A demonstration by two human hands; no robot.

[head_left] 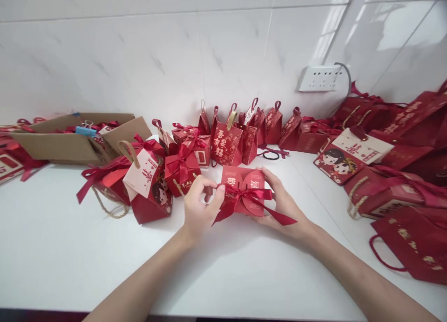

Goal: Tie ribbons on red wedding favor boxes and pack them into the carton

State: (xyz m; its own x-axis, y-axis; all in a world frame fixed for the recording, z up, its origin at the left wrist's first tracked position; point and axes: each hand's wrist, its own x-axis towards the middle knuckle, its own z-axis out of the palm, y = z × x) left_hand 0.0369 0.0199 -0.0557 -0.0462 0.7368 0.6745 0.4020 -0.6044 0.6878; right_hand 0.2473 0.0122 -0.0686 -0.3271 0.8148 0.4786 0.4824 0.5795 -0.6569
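Note:
A small red gift box (230,175) with gold print is held a little above the white table, in the middle of the view. A dark red satin ribbon (256,194) is tied round it in a bow, its two tails hanging over the front. My right hand (281,198) grips the box from its right side, thumb at the top edge and fingers beneath. At the left, my left hand (203,201) pinches a loop of the bow between thumb and forefinger. The underside of the box is hidden.
Several red gift boxes (226,143) stand along the tiled wall. A cardboard box (63,145) with red items is at the left. More red bags (412,243) crowd the right. A black hair tie (271,155) lies behind my hands; a power socket (319,78) is on the wall.

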